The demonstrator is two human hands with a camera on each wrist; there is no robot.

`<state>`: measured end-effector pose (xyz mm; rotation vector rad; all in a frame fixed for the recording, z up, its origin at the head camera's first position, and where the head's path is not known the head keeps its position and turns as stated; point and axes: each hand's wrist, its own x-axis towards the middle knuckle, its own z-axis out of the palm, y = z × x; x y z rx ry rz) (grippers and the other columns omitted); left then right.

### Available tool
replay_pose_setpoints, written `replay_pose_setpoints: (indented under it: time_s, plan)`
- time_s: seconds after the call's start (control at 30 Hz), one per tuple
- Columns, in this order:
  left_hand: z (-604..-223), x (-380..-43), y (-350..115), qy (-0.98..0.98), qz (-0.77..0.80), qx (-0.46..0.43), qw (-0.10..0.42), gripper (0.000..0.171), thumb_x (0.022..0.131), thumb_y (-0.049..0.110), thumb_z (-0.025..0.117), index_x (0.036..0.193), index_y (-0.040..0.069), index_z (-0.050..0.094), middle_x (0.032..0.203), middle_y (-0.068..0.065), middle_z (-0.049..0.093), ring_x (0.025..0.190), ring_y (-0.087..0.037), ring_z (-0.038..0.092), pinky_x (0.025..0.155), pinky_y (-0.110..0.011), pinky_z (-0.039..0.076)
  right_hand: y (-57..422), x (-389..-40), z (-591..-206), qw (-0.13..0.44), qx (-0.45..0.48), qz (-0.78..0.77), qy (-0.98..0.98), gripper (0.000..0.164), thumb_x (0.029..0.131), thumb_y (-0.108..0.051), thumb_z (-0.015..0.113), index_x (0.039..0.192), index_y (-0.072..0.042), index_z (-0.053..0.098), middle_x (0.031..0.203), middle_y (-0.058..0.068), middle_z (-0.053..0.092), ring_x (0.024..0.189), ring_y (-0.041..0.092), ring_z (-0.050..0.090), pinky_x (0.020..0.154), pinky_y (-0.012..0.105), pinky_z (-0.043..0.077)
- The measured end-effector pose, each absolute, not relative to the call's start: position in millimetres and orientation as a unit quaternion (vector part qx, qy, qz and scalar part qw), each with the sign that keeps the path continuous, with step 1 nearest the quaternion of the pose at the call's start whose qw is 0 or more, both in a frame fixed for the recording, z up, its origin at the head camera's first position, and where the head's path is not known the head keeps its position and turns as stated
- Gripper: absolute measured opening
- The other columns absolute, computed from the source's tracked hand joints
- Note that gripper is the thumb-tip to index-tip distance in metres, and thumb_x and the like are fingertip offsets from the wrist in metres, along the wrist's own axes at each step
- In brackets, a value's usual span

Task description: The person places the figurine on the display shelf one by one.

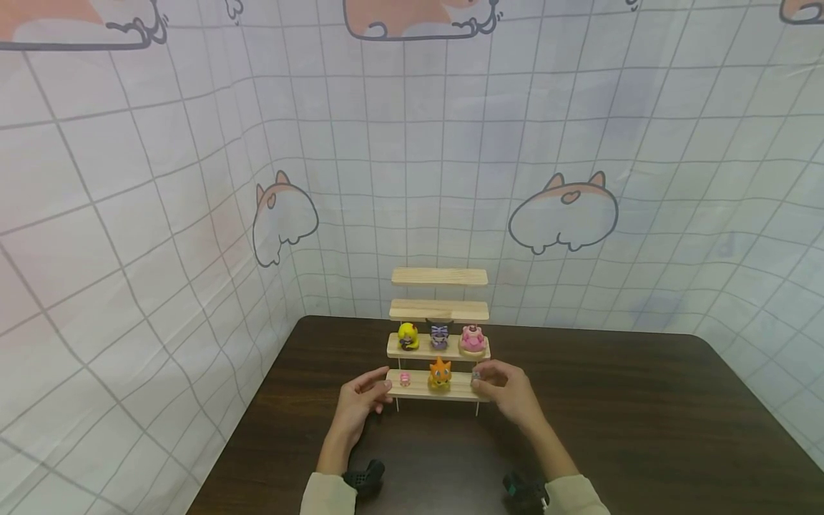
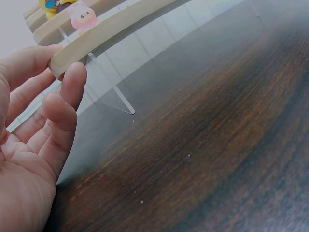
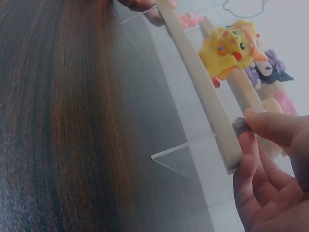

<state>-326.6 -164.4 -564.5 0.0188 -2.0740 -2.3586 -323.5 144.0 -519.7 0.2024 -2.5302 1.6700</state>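
Observation:
A tiered display shelf (image 1: 418,395) with pale wooden boards and clear supports stands on the dark table. My left hand (image 1: 357,400) grips the left end of its lowest board (image 2: 91,41), with fingers on both sides of the wood. At that board's right end, my right hand (image 1: 508,390) pinches a small grey figurine (image 3: 240,125), mostly covered by the thumb and fingers. Between the hands, a small pink figurine (image 1: 404,379) and a yellow figurine with an orange hood (image 1: 440,375) stand on the same board.
On the board above stand a yellow-haired figurine (image 1: 408,336), a purple and black figurine (image 1: 439,336) and a pink figurine (image 1: 473,340). Two bare upper boards (image 1: 440,277) rise behind. A patterned cloth wall (image 1: 438,143) borders the dark wooden table (image 1: 618,400).

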Motion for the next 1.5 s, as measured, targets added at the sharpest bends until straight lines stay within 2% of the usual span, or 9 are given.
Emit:
replay_pose_setpoints:
  time_s: [0.4, 0.73, 1.03, 1.13, 1.27, 1.4, 1.5]
  plan:
    - [-565, -327, -164, -0.661, -0.751, 0.007, 0.001, 0.042, 0.092, 0.011, 0.076, 0.133, 0.003, 0.067, 0.087, -0.002, 0.075, 0.07, -0.013, 0.07, 0.055, -0.022, 0.048, 145, -323, -519, 0.054, 0.069, 0.545, -0.834, 0.019, 0.086, -0.008, 0.081, 0.104, -0.008, 0.075, 0.095, 0.008, 0.072, 0.08, 0.016, 0.063, 0.065, 0.025, 0.052]
    - [-565, -327, -165, -0.661, -0.75, 0.009, 0.004, 0.041, 0.092, 0.01, 0.076, 0.132, 0.003, 0.068, 0.088, -0.001, 0.075, 0.069, -0.013, 0.069, 0.055, -0.022, 0.048, 145, -325, -518, 0.04, 0.073, 0.541, -0.837, 0.022, 0.086, -0.007, 0.081, 0.107, -0.009, 0.075, 0.096, 0.007, 0.072, 0.082, 0.016, 0.065, 0.068, 0.026, 0.053]
    - [-566, -328, -164, -0.662, -0.749, 0.012, 0.002, 0.042, 0.092, 0.012, 0.076, 0.132, 0.003, 0.068, 0.087, -0.003, 0.075, 0.07, -0.014, 0.07, 0.055, -0.022, 0.048, 160, -324, -514, 0.013, 0.12, 0.561, -0.819, 0.032, 0.088, -0.012, 0.081, 0.115, -0.001, 0.07, 0.106, 0.018, 0.073, 0.088, 0.02, 0.069, 0.07, 0.026, 0.056]
    - [-568, -329, -164, -0.662, -0.749, 0.012, 0.001, 0.041, 0.092, 0.012, 0.076, 0.132, 0.003, 0.068, 0.087, -0.003, 0.075, 0.07, -0.014, 0.07, 0.055, -0.022, 0.048, 169, -324, -511, -0.003, 0.129, 0.548, -0.826, 0.029, 0.091, -0.013, 0.078, 0.116, -0.002, 0.069, 0.109, 0.017, 0.073, 0.09, 0.019, 0.069, 0.072, 0.028, 0.056]
    - [-569, -332, -165, -0.66, -0.751, 0.013, 0.004, 0.04, 0.094, 0.014, 0.075, 0.131, 0.002, 0.068, 0.087, -0.002, 0.074, 0.069, -0.013, 0.07, 0.054, -0.022, 0.049, 181, -324, -503, -0.028, 0.141, 0.529, -0.836, 0.026, 0.096, -0.016, 0.072, 0.118, -0.002, 0.069, 0.112, 0.016, 0.072, 0.093, 0.021, 0.069, 0.077, 0.037, 0.058]
    - [-569, -332, -167, -0.657, -0.754, 0.015, 0.013, 0.038, 0.095, 0.015, 0.074, 0.13, 0.001, 0.068, 0.086, -0.001, 0.074, 0.068, -0.013, 0.07, 0.054, -0.021, 0.048, 191, -321, -495, -0.041, 0.154, 0.522, -0.838, 0.031, 0.099, -0.02, 0.069, 0.123, 0.0, 0.067, 0.116, 0.019, 0.071, 0.097, 0.024, 0.069, 0.082, 0.045, 0.059]
    - [-568, -332, -168, -0.655, -0.755, 0.022, 0.011, 0.038, 0.095, 0.015, 0.074, 0.13, 0.001, 0.069, 0.086, 0.0, 0.074, 0.069, -0.012, 0.071, 0.054, -0.021, 0.049, 197, -315, -491, -0.045, 0.161, 0.516, -0.84, 0.034, 0.101, -0.023, 0.067, 0.126, 0.001, 0.065, 0.118, 0.021, 0.07, 0.098, 0.023, 0.068, 0.083, 0.046, 0.059]
